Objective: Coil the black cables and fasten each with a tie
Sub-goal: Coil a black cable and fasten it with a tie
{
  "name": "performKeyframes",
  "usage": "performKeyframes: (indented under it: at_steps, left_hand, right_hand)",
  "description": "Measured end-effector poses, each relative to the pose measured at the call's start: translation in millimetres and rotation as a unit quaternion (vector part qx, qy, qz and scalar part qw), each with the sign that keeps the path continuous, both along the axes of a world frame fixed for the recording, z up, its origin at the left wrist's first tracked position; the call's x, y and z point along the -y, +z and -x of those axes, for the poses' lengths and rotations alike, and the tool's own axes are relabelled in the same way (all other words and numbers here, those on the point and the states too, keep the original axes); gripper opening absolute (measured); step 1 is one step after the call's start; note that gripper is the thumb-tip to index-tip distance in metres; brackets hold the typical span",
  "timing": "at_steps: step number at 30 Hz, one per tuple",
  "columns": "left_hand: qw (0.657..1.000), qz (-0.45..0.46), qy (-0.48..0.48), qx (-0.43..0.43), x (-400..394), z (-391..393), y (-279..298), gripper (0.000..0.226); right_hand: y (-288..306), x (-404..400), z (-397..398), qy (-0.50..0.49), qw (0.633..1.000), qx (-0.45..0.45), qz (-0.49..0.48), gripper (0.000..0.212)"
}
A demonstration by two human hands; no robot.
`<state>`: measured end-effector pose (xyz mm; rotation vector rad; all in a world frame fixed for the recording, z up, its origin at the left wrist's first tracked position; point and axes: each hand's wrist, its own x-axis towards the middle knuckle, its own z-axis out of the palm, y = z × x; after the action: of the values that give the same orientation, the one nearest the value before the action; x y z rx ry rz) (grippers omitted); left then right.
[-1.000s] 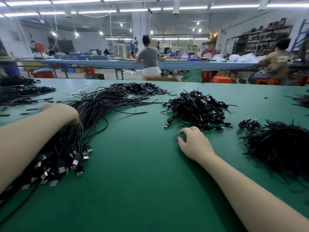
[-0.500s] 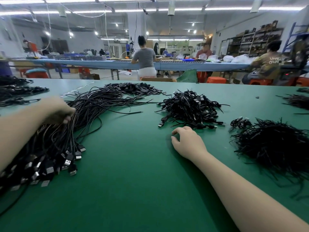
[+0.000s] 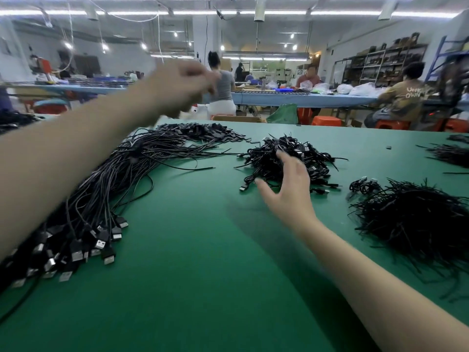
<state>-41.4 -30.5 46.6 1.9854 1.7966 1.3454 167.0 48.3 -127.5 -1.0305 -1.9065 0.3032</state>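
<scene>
- Lying on the green table point(image 3: 203, 288): loose black cables point(image 3: 106, 189) at left, coiled cables point(image 3: 286, 158) center.
- Left hand point(image 3: 177, 85) raised, blurred; grip unclear.
- Right hand point(image 3: 289, 191) spread, fingers at the coiled pile.

Seated workers point(image 3: 403, 97) beyond, storage shelves point(image 3: 380, 64) behind.

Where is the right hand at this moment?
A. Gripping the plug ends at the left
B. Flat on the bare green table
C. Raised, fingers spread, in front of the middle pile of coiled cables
C: the right hand is lifted with fingers spread before the middle cable pile.
</scene>
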Motion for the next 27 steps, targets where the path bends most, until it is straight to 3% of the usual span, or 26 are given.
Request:
performKeyframes:
  at_steps: [2, 3, 5, 7, 9, 11, 14, 17, 19, 21, 24, 27]
  left_hand:
    - [0.996, 0.044, -0.064, -0.051, -4, -33, -14, 0.029]
    - [0.992, 0.066, -0.087, -0.067, -8, -50, -24, 0.032]
    - [0.987, 0.1, -0.105, -0.073, -19, -72, -36, 0.04]
    - [0.989, 0.117, -0.092, -0.012, -31, -84, -44, 0.046]
    - [0.982, 0.141, -0.1, 0.074, -38, -91, -53, 0.042]
    - [0.967, 0.187, -0.121, 0.123, -40, -92, -62, 0.039]
    - [0.946, 0.258, -0.157, 0.118, -42, -77, -75, 0.038]
    - [0.936, 0.285, -0.172, 0.113, -42, -57, -82, 0.021]
    - [0.93, 0.28, -0.16, 0.174, -44, -45, -83, 0.014]
    - [0.936, 0.249, -0.124, 0.215, -48, -38, -84, 0.012]
    - [0.953, 0.221, -0.1, 0.18, -52, -37, -88, 0.014]
    - [0.962, 0.215, -0.101, 0.132, -50, -37, -88, 0.011]
  right_hand:
    - [33, 7, -1, 0.083, 0.993, -0.076, 0.023, 0.079]
    - [49, 11, -3, 0.122, 0.988, -0.089, 0.027, 0.074]
    - [74, 14, -12, 0.18, 0.981, -0.07, 0.021, 0.044]
    - [88, 12, -26, 0.215, 0.973, -0.038, 0.071, 0.02]
    - [91, 6, -40, 0.208, 0.97, -0.037, 0.12, 0.01]
    - [89, -4, -54, 0.192, 0.963, -0.104, 0.158, 0.002]
    - [83, -24, -76, 0.156, 0.942, -0.21, 0.211, 0.006]
    - [75, -39, -95, 0.071, 0.942, -0.226, 0.239, 0.005]
    - [70, -43, -102, 0.029, 0.956, -0.164, 0.241, 0.008]
    - [70, -40, -102, 0.037, 0.969, -0.019, 0.243, 0.014]
    - [77, -25, -89, 0.102, 0.94, 0.162, 0.281, 0.032]
    - [85, -14, -74, 0.115, 0.948, 0.161, 0.249, 0.05]
